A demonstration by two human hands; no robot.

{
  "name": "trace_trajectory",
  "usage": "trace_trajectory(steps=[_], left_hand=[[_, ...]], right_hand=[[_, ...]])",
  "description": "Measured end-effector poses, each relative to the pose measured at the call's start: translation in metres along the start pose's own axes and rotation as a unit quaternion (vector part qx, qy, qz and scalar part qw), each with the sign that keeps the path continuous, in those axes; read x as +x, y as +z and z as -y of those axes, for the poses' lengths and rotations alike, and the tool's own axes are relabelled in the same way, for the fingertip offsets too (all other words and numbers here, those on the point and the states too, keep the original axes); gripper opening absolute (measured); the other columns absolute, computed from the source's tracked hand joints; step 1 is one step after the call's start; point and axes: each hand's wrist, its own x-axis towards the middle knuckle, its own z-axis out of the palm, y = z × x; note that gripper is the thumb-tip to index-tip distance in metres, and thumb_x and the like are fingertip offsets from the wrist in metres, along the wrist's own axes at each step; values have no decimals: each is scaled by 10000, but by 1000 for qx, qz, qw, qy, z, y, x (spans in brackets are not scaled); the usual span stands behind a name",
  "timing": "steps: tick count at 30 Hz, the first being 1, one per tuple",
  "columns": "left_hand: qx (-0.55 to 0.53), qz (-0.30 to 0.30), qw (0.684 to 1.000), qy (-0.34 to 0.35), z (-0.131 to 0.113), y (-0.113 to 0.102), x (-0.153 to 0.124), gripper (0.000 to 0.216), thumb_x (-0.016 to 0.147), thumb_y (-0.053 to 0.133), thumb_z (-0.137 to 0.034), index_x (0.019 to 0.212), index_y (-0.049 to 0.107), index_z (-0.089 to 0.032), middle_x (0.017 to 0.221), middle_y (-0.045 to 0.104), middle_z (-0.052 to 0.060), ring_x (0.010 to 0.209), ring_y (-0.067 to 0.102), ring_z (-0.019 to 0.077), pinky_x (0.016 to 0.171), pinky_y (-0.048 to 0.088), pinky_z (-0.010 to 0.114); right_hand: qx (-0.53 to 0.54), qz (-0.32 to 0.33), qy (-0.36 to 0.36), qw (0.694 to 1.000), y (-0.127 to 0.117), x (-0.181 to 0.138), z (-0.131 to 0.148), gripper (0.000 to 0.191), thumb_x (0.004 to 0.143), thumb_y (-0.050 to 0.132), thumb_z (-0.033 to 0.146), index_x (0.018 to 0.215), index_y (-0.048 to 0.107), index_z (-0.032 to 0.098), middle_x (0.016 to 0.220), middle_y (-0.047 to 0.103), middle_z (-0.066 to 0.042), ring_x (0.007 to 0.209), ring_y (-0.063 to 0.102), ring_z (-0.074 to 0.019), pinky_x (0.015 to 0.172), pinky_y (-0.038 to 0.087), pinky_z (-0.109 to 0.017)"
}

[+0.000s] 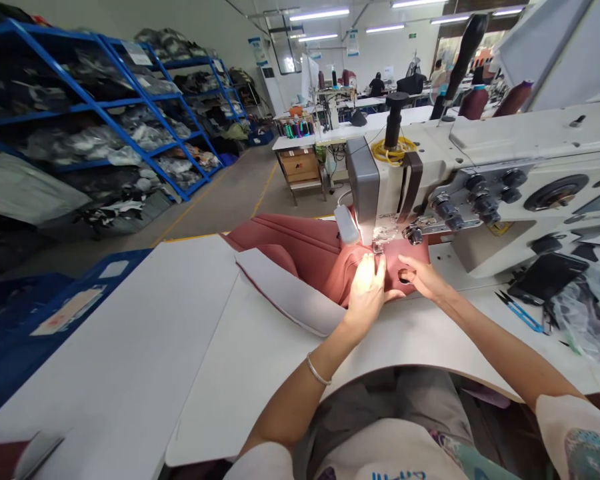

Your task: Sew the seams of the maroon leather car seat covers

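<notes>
Red material [307, 241] lies under the left fingers [367, 267]

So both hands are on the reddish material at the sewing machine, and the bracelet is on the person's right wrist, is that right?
Not quite: the head view shows the bracelet on the left wrist, not the right. The left hand and right hand are indeed both on the reddish material at the sewing machine.
</notes>
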Motion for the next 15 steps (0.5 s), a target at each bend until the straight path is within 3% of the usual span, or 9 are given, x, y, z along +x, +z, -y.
trace_trajectory(steps=[6,10,12,13,15], left_hand=[[-49,-3,999,22,7,1,6,956,649,731,-633,1396,438,-114,1453,382,292,1393,340,405,1085,400,545],[-124,-16,990,65,38,-22,-2,519,908,569,-480,1344,499,-206,1450,433,161,1389,383,279,1110,400,452],[-121,-36,992,22,71,-40,-13,378,969,486,-421,1282,532,-215,1388,496,113,1350,427,232,1108,400,428],[-98,-33,995,-10,91,-48,-20,367,961,494,-441,1229,557,-198,1331,535,111,1311,460,239,1086,414,431],[-27,36,998,-39,131,-62,-33,419,894,563,-547,1058,619,-165,1150,615,112,1157,555,267,976,472,427]], right_hand=[[-7,-1,16,1000,-2,17,7,300,646,828,345,816,667,158,733,613,-9,652,533,-96,588,428,-216],[-76,51,36,995,-15,2,22,395,645,837,377,896,705,103,955,686,-112,856,634,-167,813,516,-262],[-133,50,-31,989,-35,-17,15,429,700,794,446,917,693,90,1050,675,-161,987,637,-215,915,510,-299],[-143,23,-105,984,-48,-26,5,424,746,753,470,951,675,107,1077,669,-155,1000,633,-211,905,517,-302],[-106,-116,-208,965,-72,-38,-30,426,770,712,499,1014,628,160,968,684,-100,843,631,-153,707,537,-235]])
